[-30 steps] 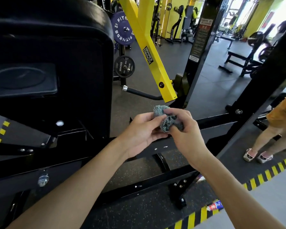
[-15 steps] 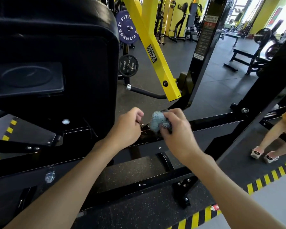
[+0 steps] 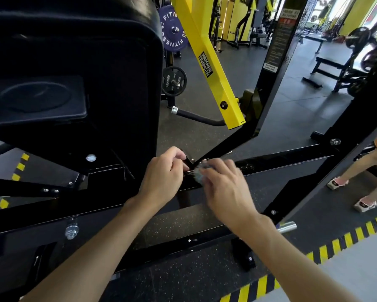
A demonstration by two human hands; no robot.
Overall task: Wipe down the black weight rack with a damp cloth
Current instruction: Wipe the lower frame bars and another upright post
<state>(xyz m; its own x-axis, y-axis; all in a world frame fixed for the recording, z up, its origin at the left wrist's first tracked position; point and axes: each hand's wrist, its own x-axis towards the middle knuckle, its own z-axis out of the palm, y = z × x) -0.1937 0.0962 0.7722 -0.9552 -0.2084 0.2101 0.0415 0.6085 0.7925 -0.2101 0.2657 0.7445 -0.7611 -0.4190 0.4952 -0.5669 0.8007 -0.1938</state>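
The black weight rack (image 3: 288, 159) is a frame of black steel beams running across the view, with a big black pad at the upper left. My right hand (image 3: 225, 186) presses a small blue-grey cloth (image 3: 198, 172) onto the top of the horizontal beam; only the cloth's left edge shows past my fingers. My left hand (image 3: 163, 175) rests just left of it with curled fingers, touching the beam near a bracket. I cannot make out anything held in it.
A yellow arm (image 3: 213, 66) slants down behind the beam. Weight plates (image 3: 174, 81) hang at the back. A chrome peg (image 3: 287, 227) sticks out by my right forearm. Another person's legs (image 3: 357, 171) stand at the right, near the yellow-black floor stripe (image 3: 344, 240).
Both hands dropped from chest height to the beam. My left hand let go of the cloth, and my right hand pushed it down onto the beam and slid slightly right.
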